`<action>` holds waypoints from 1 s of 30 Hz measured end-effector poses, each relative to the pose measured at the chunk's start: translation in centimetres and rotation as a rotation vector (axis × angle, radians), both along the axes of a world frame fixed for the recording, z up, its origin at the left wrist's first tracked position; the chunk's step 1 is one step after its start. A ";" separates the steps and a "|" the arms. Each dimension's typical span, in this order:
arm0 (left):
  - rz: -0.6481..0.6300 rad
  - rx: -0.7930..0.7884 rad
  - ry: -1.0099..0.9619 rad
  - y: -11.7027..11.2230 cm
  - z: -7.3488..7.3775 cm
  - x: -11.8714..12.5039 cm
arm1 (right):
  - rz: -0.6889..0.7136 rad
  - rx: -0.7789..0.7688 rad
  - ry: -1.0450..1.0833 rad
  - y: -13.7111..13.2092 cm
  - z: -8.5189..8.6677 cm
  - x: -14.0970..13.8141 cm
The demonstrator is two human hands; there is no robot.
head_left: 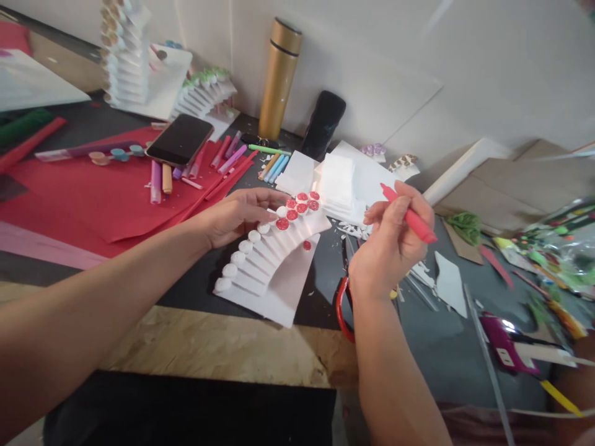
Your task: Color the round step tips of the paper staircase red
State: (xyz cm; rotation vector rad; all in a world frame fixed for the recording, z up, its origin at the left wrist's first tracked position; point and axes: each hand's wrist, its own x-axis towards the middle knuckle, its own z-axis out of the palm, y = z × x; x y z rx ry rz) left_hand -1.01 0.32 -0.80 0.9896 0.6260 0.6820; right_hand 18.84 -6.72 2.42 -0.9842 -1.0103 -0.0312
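My left hand (237, 214) rests on a white paper staircase model (274, 260), fingers curled round its upper steps. The model has round caps along its edge; the top ones (297, 209) are coloured red, the lower ones (237, 259) are white. My right hand (390, 244) is closed around a red marker (411, 217), held a little to the right of the model and above the table. The marker's tip is hidden inside my grip.
Red paper sheets (106, 198), a black phone (180, 139), loose markers (274, 166), a gold flask (279, 77), a black case (323, 124), white paper stacks (339, 179), red-handled scissors (343, 310), two more staircase models (204, 93) and paper scraps (534, 260) crowd the dark table.
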 end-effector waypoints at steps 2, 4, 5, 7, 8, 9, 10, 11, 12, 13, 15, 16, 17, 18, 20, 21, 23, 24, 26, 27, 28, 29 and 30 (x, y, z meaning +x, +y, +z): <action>0.089 -0.034 0.007 -0.1 -0.1 0.3 | -0.004 -0.003 -0.030 -0.1 -0.1 -0.2; 0.129 -0.043 0.021 -0.3 -0.2 0.6 | 0.011 0.002 -0.034 0.0 -0.2 -0.3; 0.138 -0.046 0.023 -0.5 -0.2 0.7 | 0.022 0.006 -0.025 0.0 -0.2 -0.3; 0.143 -0.036 0.023 -1.0 -0.2 1.0 | 0.039 0.008 -0.003 0.0 -0.2 -0.4; 0.136 -0.025 0.024 -1.3 -0.2 1.2 | 0.044 -0.001 0.005 -0.1 -0.2 -0.4; 0.125 -0.008 0.021 -1.5 -0.2 1.3 | 0.047 -0.019 0.007 -0.2 -0.2 -0.5; 0.120 0.006 0.017 -1.8 -0.2 1.5 | 0.048 -0.046 0.004 -0.3 -0.2 -0.6; 0.121 0.015 0.008 -2.0 -0.2 1.6 | 0.047 -0.078 -0.003 -0.4 -0.2 -0.7; 0.122 0.024 0.000 -2.1 -0.2 1.7 | 0.045 -0.112 -0.014 -0.6 -0.2 -0.9; 0.115 0.032 -0.006 -2.2 -0.3 1.8 | 0.040 -0.141 -0.028 -0.8 -0.1 -1.1; 0.093 0.049 -0.023 -2.3 -0.4 1.8 | 0.028 -0.167 -0.051 -1.1 -0.1 -1.4; 0.076 0.051 -0.034 -2.2 -0.5 1.8 | 0.033 -0.159 -0.056 -1.2 -0.1 -1.6; 0.061 0.049 -0.047 -2.1 -0.5 1.7 | 0.044 -0.140 -0.059 -1.2 -0.1 -1.7; 0.051 0.044 -0.063 -2.0 -0.6 1.6 | 0.055 -0.117 -0.060 -1.2 -0.1 -1.7; 0.040 0.033 -0.097 -1.9 -0.8 1.6 | 0.063 -0.084 -0.065 -1.2 0.0 -1.8; 0.044 0.031 -0.101 -1.8 -0.8 1.5 | 0.057 -0.081 -0.074 -1.2 0.0 -1.8; 0.058 0.046 -0.080 -1.8 -0.9 1.5 | 0.034 -0.088 -0.098 -1.1 0.0 -1.8; 0.058 0.060 -0.060 -1.8 -0.9 1.5 | 0.026 -0.085 -0.109 -1.1 0.0 -1.8; 0.042 0.102 -0.023 -1.8 -0.8 1.4 | 0.015 -0.068 -0.119 -1.1 -0.1 -1.8; 0.028 0.125 -0.011 -1.9 -0.7 1.3 | 0.009 -0.057 -0.117 -1.1 -0.1 -1.8; 0.018 0.147 -0.002 -1.9 -0.6 1.3 | 0.004 -0.048 -0.115 -1.0 -0.1 -1.8; 0.015 0.162 0.009 -1.9 -0.6 1.3 | 0.001 -0.044 -0.111 -1.0 -0.1 -1.8; 0.018 0.172 0.022 -1.8 -0.5 1.3 | -0.001 -0.043 -0.108 -1.0 -0.1 -1.8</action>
